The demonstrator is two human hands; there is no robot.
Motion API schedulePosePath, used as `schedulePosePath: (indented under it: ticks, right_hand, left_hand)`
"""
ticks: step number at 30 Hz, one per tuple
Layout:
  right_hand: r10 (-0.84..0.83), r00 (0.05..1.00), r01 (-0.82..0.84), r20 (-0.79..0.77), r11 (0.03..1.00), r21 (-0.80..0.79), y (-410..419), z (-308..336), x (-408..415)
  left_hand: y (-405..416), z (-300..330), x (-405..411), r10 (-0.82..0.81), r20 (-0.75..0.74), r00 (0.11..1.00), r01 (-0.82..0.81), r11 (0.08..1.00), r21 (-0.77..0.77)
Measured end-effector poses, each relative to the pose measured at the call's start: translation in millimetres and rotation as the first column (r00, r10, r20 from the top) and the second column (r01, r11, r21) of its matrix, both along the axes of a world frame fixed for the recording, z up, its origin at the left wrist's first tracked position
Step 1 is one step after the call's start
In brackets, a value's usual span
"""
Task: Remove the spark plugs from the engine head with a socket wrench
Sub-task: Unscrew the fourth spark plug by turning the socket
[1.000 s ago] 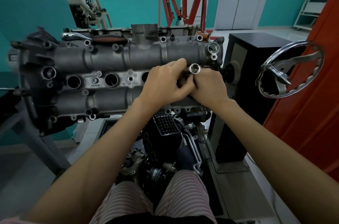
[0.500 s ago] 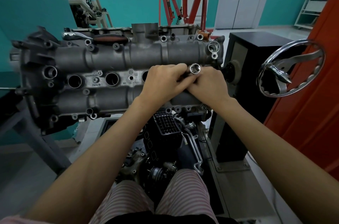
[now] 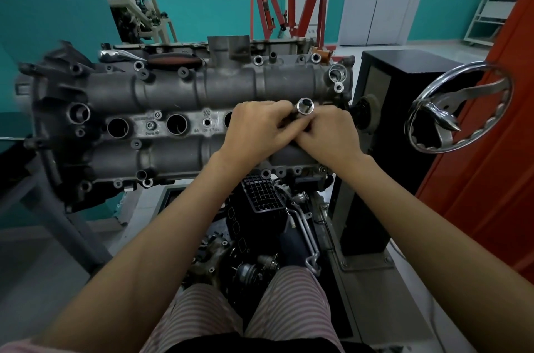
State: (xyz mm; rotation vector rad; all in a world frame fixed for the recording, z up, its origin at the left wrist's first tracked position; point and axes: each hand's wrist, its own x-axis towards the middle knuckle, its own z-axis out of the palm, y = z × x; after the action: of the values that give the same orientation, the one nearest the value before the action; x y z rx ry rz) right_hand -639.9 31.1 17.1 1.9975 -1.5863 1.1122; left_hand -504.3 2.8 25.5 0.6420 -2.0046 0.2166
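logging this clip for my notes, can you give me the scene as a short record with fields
setting: workshop, engine head on a stand
left hand: fingers curled round the socket tool, at the right end of the head
right hand: gripping the same tool from the other side
socket: chrome, open end towards the camera, just above both hands
plug wells: two open holes in view, a third partly behind the left hand
ratchet handle: red and black, lying on the far edge of the head
handwheel: chrome, at right
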Motion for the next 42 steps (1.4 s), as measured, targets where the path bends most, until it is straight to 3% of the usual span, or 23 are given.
schedulePosePath:
  ticks: [3,9,16,20,24,28,33,37,42]
  right_hand:
    - [0.023,0.998,-0.021,-0.064,0.999,0.03,0.4,-1.1,0.5]
    - [-0.02,0.999,0.024,-0.042,0.996,0.087,0.0,0.9,1.4]
    - [0.05,0.998,-0.05,-0.038,0.999,0.005,2.9,0.3,0.4]
    - [0.012,0.998,-0.006,-0.06,0.994,0.108,1.7,1.4,0.9]
    - [-0.036,0.999,0.039,-0.042,0.997,0.073,-1.2,-0.4,-0.1]
    - [0.017,1.0,-0.016,-0.007,0.999,0.036,1.8,0.4,-0.3]
    - [0.0,0.998,0.009,-0.07,0.993,0.121,-0.2,-0.2,-0.6]
    - [-0.043,0.997,0.049,-0.057,0.994,0.101,-1.6,0.3,-1.3]
    - [0.019,0.998,-0.017,-0.056,1.0,0.024,3.9,-0.8,0.8]
  left_hand:
    - [4.9,1.8,-2.0,-0.024,0.007,1.0,0.024,1.0,-0.004]
    - [2.4,1.3,-2.8,0.03,0.035,0.999,-0.029,0.999,-0.026]
    - [4.3,2.1,-2.1,0.014,0.015,1.0,-0.013,0.999,-0.044]
    - [5.8,3.1,-3.1,-0.004,0.014,1.0,0.004,1.0,-0.013]
    - [2.4,0.8,-2.3,0.029,-0.009,1.0,-0.029,0.999,-0.016]
    - [2.9,1.3,-1.2,-0.002,0.002,1.0,0.002,1.0,-0.016]
    - [4.5,1.6,-4.1,0.038,0.034,0.999,-0.036,0.998,-0.051]
    - [0.0,-0.8,-2.5,0.048,-0.012,0.999,-0.049,0.998,-0.035]
    - [4.5,2.6,-2.1,-0.019,-0.003,1.0,0.019,1.0,-0.008]
